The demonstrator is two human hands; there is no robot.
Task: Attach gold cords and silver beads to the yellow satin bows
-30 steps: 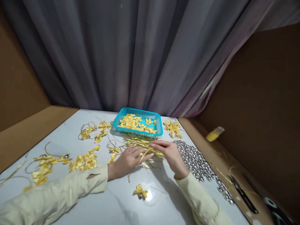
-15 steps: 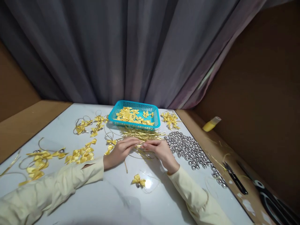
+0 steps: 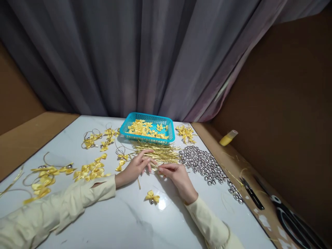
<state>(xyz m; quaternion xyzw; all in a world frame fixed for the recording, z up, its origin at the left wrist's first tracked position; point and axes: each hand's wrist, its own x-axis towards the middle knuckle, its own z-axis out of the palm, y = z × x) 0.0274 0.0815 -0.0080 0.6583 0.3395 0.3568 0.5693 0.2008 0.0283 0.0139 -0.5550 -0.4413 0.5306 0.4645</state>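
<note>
My left hand (image 3: 138, 166) is open over the near edge of a pile of gold strands (image 3: 158, 152), its fingers spread and slightly bent. To its right, my right hand (image 3: 179, 175) has thumb and forefinger pinched on what looks like a thin gold strand; its ends are hard to make out. A small gap separates the fingertips of the two hands. In front of them on the table lies a yellow ribbon bow (image 3: 152, 196) with a small silver bell under it.
Behind the strands stands a blue basket (image 3: 147, 139) of yellow bows. Silver bells (image 3: 204, 166) spread to the right. Bows with looped cords (image 3: 44, 180) lie left. A glue bottle (image 3: 228, 138), a cutter knife (image 3: 252, 194) and scissors (image 3: 293, 218) lie along the right side.
My hands have parted from fingertips held together. The left fingers have opened and spread; the right hand has dropped slightly nearer, still pinching. The view has shifted a little.
</note>
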